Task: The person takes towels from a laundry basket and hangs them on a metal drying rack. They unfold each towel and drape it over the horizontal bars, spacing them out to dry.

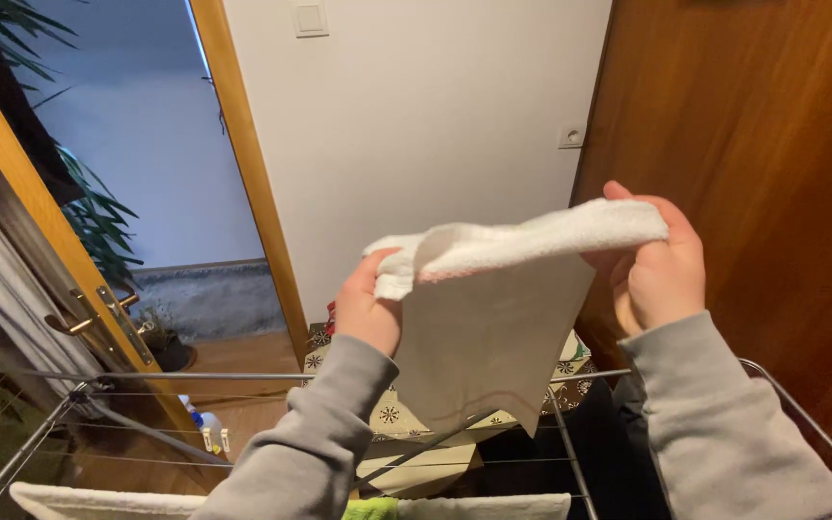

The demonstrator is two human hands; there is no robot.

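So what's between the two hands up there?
In the head view, a white towel stretches between the left hand and the right hand. Each hand pinches one top corner, and the rest hangs down over the drying rack.

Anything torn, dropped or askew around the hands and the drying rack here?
Nothing stands out. The left hand and right hand hold a white towel by its top edge above the drying rack; the cloth hangs whole, with no visible tear. White and green laundry lies draped over the rack's near rails.
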